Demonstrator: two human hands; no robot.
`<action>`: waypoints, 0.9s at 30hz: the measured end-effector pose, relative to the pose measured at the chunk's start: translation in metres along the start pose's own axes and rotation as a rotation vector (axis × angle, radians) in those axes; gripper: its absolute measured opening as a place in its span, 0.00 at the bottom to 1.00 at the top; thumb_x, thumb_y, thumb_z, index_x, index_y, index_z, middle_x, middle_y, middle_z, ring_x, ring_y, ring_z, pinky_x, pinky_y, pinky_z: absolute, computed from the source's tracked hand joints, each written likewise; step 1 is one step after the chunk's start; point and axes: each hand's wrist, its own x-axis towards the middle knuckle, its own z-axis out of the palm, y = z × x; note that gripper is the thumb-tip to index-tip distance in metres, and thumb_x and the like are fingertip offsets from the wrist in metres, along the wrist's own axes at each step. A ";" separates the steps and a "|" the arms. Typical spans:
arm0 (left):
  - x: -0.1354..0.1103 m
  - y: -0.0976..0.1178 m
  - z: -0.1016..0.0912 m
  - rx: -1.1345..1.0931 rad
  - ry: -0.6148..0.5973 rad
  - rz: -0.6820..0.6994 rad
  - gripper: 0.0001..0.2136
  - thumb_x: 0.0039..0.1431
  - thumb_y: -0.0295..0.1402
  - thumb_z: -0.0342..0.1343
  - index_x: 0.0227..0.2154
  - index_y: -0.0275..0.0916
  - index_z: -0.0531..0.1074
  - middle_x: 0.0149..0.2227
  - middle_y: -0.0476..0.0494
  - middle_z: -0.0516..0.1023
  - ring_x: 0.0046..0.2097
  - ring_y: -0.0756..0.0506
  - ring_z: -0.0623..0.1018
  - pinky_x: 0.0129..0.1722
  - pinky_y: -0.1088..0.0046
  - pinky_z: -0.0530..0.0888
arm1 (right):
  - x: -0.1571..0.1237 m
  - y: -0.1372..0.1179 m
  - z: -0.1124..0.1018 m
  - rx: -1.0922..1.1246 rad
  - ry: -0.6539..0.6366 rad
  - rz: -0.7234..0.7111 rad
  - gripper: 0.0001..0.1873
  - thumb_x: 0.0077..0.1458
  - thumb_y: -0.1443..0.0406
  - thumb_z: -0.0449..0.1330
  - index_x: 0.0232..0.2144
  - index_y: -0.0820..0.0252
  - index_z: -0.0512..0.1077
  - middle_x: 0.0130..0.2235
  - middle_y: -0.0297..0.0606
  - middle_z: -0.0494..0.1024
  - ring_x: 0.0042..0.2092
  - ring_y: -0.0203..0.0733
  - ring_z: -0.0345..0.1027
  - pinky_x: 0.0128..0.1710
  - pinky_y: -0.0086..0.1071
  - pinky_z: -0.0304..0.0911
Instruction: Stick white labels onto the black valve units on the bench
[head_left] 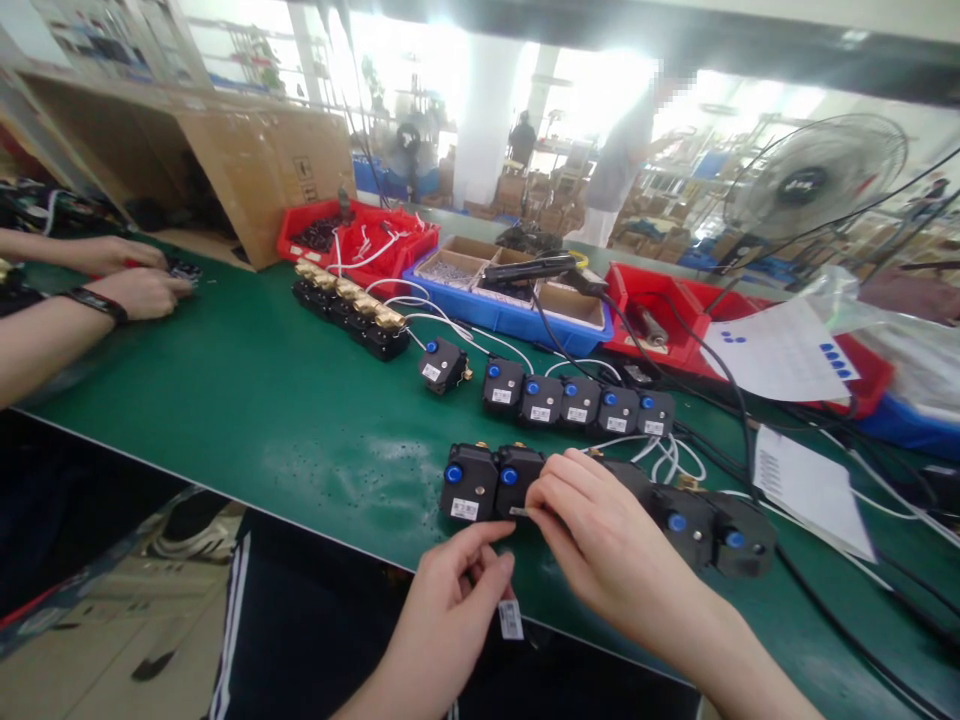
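My right hand (600, 545) lies over a near row of black valve units with blue buttons (484, 482), its thumb and forefinger pinched on a small sticker at the front of the third unit. Below it, my left hand (457, 600) is curled at the table edge and holds a strip of white barcode labels (511, 619). More units of that row (720, 535) stick out to the right of my right hand. Behind stands a second row of labelled units (574, 403), and one single unit (442, 365) sits to its left.
Another person's hands (131, 280) work at the far left of the green table (247, 400). Red bins (352, 240), a blue tray of boxes (510, 290), brass-topped units (349, 305), papers (795, 350), cables and a fan (814, 185) fill the back and right.
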 end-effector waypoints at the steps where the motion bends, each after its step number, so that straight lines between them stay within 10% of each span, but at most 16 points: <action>1: 0.000 0.000 0.000 -0.003 -0.002 0.001 0.22 0.54 0.45 0.54 0.44 0.31 0.76 0.26 0.46 0.74 0.30 0.45 0.73 0.33 0.69 0.68 | 0.000 0.000 0.000 -0.003 0.005 -0.005 0.16 0.63 0.76 0.48 0.27 0.63 0.69 0.31 0.39 0.69 0.34 0.42 0.61 0.37 0.36 0.63; 27: 0.000 -0.002 0.002 0.021 0.005 0.043 0.20 0.54 0.43 0.55 0.43 0.33 0.76 0.26 0.47 0.74 0.30 0.45 0.72 0.34 0.69 0.69 | 0.004 0.001 -0.002 -0.218 -0.123 -0.074 0.10 0.53 0.78 0.57 0.27 0.60 0.68 0.32 0.38 0.69 0.34 0.43 0.57 0.35 0.37 0.53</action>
